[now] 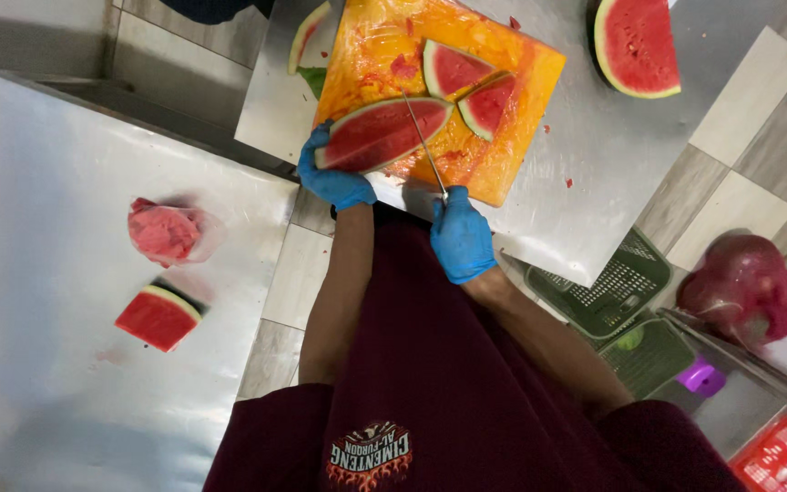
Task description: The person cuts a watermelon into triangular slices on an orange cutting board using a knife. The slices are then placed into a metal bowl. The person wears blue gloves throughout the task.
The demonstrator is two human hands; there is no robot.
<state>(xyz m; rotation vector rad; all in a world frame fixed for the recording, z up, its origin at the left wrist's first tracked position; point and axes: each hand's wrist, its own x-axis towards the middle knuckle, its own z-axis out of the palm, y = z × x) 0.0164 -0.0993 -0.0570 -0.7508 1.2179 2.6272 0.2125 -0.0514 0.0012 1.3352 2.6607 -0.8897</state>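
Right now my left hand [334, 179] grips the watermelon wedge [384, 133], right hand [462, 239] clenched on knife [425, 146]; wet rind could slip, blade nr fingers.

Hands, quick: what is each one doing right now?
Left hand: closed on the end of the long watermelon wedge.
Right hand: closed around the knife.

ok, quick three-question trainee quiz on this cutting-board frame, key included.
1. True or false: the right hand holds the knife.
2. What does the left hand steady? A) the long watermelon wedge B) a plastic bag C) a green basket
3. Fill in: the cutting board is ___ in colour.
Key: 1 true; 2 A; 3 orange.
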